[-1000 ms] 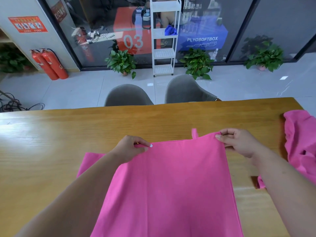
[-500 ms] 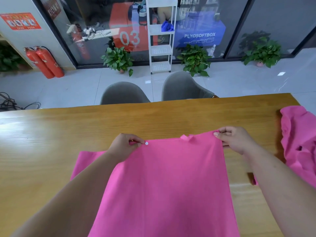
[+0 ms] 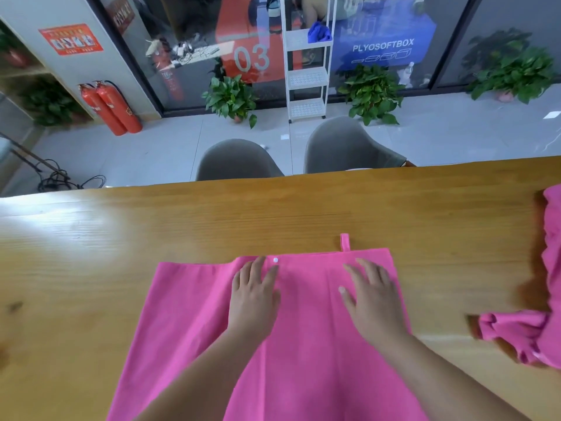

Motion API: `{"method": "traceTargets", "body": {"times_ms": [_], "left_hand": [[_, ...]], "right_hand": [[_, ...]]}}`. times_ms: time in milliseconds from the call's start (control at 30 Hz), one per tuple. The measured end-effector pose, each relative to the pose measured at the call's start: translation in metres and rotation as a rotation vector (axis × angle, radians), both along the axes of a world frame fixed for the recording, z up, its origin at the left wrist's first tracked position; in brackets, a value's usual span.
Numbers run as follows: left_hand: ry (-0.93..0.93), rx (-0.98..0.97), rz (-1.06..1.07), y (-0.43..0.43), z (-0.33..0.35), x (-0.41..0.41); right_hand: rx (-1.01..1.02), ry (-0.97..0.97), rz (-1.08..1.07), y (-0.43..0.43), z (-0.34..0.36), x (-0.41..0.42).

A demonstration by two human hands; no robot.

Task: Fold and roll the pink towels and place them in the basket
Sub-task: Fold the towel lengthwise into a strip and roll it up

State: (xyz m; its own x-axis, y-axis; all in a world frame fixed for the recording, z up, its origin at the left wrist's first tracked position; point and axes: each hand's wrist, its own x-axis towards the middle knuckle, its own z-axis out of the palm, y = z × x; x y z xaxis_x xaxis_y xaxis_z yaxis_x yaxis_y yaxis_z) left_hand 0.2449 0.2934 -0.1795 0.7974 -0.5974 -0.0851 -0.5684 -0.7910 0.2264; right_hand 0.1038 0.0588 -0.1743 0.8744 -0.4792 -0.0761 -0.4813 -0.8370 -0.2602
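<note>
Both hands, left hand (image 3: 253,294) and right hand (image 3: 372,296), press spread flat on the pink towel (image 3: 188,314) (folded layer uppermost); sliding palms could skew that fold.

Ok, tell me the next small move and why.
Probably sweep both palms outward to flatten the fold. The left hand and right hand lie flat on the towel, whose folded layer shows a faint crease between them.
</note>
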Motion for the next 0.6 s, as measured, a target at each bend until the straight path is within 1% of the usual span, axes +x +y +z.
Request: {"method": "traceTargets", "body": {"times_ms": [67, 167, 267, 300, 333, 433, 467, 533, 600], "left_hand": [[0.019, 0.084, -0.023, 0.018, -0.014, -0.018], [0.092, 0.181, -0.028, 0.041, -0.024, -0.016], [0.107, 0.121, -0.049, 0.052, -0.021, -0.004], [0.104, 0.084, -0.047, 0.055, -0.018, 0.000], [0.089, 0.041, -0.040, 0.059, -0.015, 0.005], [0.042, -0.072, 0.020, 0.077, -0.008, 0.019], [0.044, -0.098, 0.054, 0.084, -0.006, 0.026], [0.059, -0.117, 0.123, 0.100, -0.003, 0.044], [0.077, -0.068, 0.151, 0.122, -0.005, 0.068]], "right_hand": [[-0.030, 0.154, 0.100, 0.019, -0.017, -0.014], [-0.087, 0.239, 0.086, 0.022, -0.027, -0.020], [-0.074, 0.288, -0.019, 0.036, -0.017, -0.002], [-0.062, 0.290, -0.023, 0.044, -0.012, 0.007], [-0.054, 0.285, 0.018, 0.053, -0.006, 0.015], [0.009, 0.281, 0.261, 0.089, 0.005, 0.046], [0.043, 0.291, 0.302, 0.100, 0.008, 0.057], [0.070, 0.318, 0.321, 0.120, 0.010, 0.080], [0.062, 0.363, 0.295, 0.132, 0.005, 0.097]]}}
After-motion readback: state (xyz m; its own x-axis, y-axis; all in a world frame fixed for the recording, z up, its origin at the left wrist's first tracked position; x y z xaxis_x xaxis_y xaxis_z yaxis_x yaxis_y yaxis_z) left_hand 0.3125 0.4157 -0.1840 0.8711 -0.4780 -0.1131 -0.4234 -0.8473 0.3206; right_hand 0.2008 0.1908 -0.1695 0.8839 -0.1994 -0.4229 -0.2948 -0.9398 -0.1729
